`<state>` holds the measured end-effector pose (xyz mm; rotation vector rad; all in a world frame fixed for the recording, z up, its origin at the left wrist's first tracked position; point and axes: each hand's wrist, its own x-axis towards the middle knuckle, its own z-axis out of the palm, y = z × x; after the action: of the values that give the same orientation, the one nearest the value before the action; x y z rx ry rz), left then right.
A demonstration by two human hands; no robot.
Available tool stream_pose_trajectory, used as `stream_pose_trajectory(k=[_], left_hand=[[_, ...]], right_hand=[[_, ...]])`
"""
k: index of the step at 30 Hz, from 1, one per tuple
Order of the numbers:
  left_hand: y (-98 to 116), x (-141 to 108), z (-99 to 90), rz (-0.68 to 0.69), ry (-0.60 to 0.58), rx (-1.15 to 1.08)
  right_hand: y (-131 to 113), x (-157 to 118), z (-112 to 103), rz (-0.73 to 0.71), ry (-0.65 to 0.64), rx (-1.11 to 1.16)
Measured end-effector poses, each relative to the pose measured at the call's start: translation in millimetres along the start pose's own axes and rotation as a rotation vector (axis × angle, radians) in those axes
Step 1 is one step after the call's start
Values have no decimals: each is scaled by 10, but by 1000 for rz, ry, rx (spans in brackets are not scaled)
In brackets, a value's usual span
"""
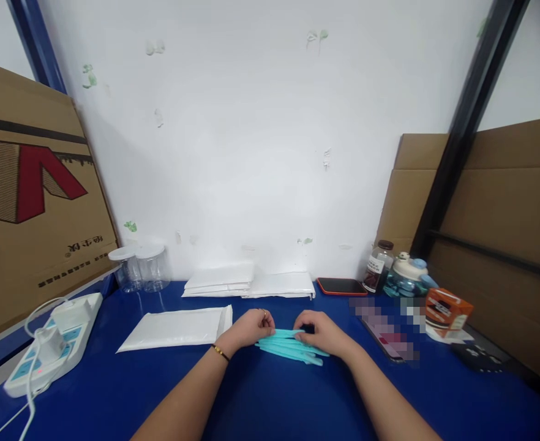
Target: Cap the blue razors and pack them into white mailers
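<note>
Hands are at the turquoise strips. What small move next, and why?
I'd probably square up the strips between the left hand and right hand: they lie unevenly fanned, their ends out of line, and both hands touch them.

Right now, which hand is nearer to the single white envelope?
Left. The left hand is just beside the envelope; the right hand is farther, at the teal strips' right side.

Glossy white plastic-looking envelope (pixel 173 329) — smooth blue table (pixel 292 404) — matt brown cardboard (pixel 504 245), clear jars (pixel 153 269).
</note>
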<state>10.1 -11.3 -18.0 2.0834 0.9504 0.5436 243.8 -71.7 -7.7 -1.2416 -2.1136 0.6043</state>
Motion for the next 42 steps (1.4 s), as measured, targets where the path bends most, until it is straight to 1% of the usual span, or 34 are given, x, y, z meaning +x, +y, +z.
stream_pose_trajectory(k=[4,7,9,12,15,17,19,21,23,25,27,28,30,33,36,38,40,42], left_hand=[[19,44,13,81,171,-12],[26,84,-28,153,314,-33],[-15,105,-71,133,386,-77],[-119,119,-124,42,439,-117],[-178,109,-132,-9,452,-178],[-163,91,-115,7,481,-207],[-120,64,-91,56,478,-172],[-76,34,-65,123,405,-90],[-48,11,-38,180,282,4],[-37,3,-12,200,175,82],[-28,13,8,189,123,132],[-22,24,14,185,123,144],[-8,50,17,193,161,145],[-21,86,-1,225,263,136],[-111,99,-45,245,371,110],[-181,93,-84,239,418,87],[-215,77,-121,186,423,93],[-188,57,-149,85,398,172]], right_hand=[[-9,75,46,22,62,-1],[83,118,16,35,74,-17],[193,121,-35,76,101,-15],[337,88,-128,178,140,-54],[318,49,-173,229,143,-195],[211,36,-153,206,145,-259],[84,33,-98,163,110,-269],[-10,39,-25,134,47,-265],[-52,50,43,131,12,-259],[-55,64,87,136,7,-238],[-47,78,100,132,11,-213],[-44,85,94,125,16,-203],[-41,98,62,109,41,-192],[-10,102,-16,111,91,-198],[78,77,-102,153,111,-220],[151,49,-147,198,139,-232],[215,27,-169,246,161,-242],[259,21,-163,273,144,-263]])
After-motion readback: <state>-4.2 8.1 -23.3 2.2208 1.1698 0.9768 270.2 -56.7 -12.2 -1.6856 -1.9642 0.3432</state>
